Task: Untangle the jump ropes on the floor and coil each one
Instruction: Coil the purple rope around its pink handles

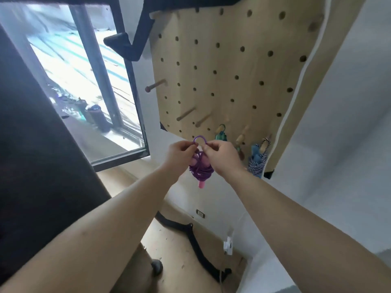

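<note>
The person is holding the purple jump rope [201,171] at the frame's centre, in front of the lower edge of the wooden pegboard [232,60]; the left hand [179,153], at the bundle's 10 o'clock, is pinching one side of a small loop [200,138] sticking up at 12 o'clock; the right hand [222,157], at 2 o'clock, is pinching the other side; the coiled bundle is hanging beneath the fingers, a pink handle [201,183] poking out at 6 o'clock; at the right hand's 3 o'clock a blue-and-white rope [257,163] is hanging from a peg [267,142]; a teal rope [221,135] is hanging at its 12 o'clock.
</note>
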The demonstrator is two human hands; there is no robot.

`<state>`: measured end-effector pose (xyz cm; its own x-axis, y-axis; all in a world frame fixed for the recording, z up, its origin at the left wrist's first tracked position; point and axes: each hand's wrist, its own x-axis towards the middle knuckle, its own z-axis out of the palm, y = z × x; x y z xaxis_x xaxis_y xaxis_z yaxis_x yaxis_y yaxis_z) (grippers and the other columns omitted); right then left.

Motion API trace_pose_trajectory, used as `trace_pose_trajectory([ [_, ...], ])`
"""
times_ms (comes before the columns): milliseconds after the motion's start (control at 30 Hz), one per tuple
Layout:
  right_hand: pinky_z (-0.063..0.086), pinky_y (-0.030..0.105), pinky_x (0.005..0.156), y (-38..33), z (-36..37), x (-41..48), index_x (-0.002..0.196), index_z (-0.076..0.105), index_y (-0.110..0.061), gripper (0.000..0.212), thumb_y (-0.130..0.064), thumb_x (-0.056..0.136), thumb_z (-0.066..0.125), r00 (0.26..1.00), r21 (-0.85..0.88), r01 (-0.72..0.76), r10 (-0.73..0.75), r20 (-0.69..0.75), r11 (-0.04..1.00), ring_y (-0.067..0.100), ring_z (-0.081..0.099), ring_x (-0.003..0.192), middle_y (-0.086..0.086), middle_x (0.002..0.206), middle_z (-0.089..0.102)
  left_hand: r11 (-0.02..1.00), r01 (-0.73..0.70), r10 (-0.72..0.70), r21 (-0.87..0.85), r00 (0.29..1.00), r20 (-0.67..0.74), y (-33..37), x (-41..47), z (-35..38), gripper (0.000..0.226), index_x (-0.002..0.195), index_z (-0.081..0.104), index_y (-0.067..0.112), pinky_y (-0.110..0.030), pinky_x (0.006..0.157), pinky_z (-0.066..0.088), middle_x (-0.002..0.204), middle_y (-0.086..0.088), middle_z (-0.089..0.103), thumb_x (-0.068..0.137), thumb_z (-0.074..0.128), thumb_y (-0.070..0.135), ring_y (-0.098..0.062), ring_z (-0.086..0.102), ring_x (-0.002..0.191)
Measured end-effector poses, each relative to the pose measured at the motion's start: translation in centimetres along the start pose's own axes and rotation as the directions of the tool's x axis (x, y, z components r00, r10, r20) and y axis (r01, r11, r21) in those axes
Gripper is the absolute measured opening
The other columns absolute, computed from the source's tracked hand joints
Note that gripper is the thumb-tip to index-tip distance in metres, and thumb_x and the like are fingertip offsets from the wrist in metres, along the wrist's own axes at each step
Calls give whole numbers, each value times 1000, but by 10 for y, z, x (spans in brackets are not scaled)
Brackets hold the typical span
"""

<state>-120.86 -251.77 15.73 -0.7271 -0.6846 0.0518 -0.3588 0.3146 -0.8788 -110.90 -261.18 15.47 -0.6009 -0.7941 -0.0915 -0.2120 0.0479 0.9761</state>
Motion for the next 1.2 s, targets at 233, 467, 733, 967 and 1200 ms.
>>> trace_pose_trajectory([
  [233, 53, 34, 64, 2, 26, 84, 96, 72, -23, 19, -35, 99, 57, 991, 3, -130, 130, 32, 992, 17, 65, 77, -7, 83, 69, 979, 155, -165, -132, 984, -62, 2, 85, 5, 20, 113, 72, 10, -17, 54, 47, 80, -2, 65, 98, 58, 11, -10, 57, 63],
  [467, 61, 42, 63, -8, 23, 133, 87, 68, -16, 20, -29, 98, 57, 993, -201, -63, 81, 83, 978, 29, 71, 71, 4, 77, 70, 974, 167, -180, -153, 981, -76, -2, 131, 9, 19, 110, 74, 11, -17, 50, 48, 80, -4, 67, 96, 61, 11, -13, 57, 63],
  [733, 64, 46, 71, -24, 4, 175, 92, 72, -6, 14, -19, 89, 67, 972, -513, -41, 153, 178, 857, 27, 74, 69, 12, 80, 75, 996, 87, -88, -34, 995, -46, -4, 152, 16, 21, 109, 76, 19, -27, 70, 58, 83, 2, 70, 95, 63, 13, -13, 64, 76],
  [967, 63, 41, 71, -13, 6, 190, 93, 69, -10, 14, -23, 93, 64, 982, -614, 14, 104, 156, 789, 26, 72, 73, 9, 84, 71, 992, 124, -124, 10, 991, 52, -10, 173, 17, 21, 115, 75, 20, -28, 76, 62, 97, -4, 73, 96, 66, 20, -15, 68, 86],
  [1200, 48, 25, 52, -8, -3, 187, 107, 71, -11, 17, -21, 95, 64, 991, -587, 33, 47, 121, 809, 16, 67, 71, 5, 90, 70, 990, 128, -126, -60, 991, 35, -8, 176, 24, 27, 120, 70, 19, -40, 88, 60, 110, -8, 73, 102, 49, 18, -26, 69, 106],
])
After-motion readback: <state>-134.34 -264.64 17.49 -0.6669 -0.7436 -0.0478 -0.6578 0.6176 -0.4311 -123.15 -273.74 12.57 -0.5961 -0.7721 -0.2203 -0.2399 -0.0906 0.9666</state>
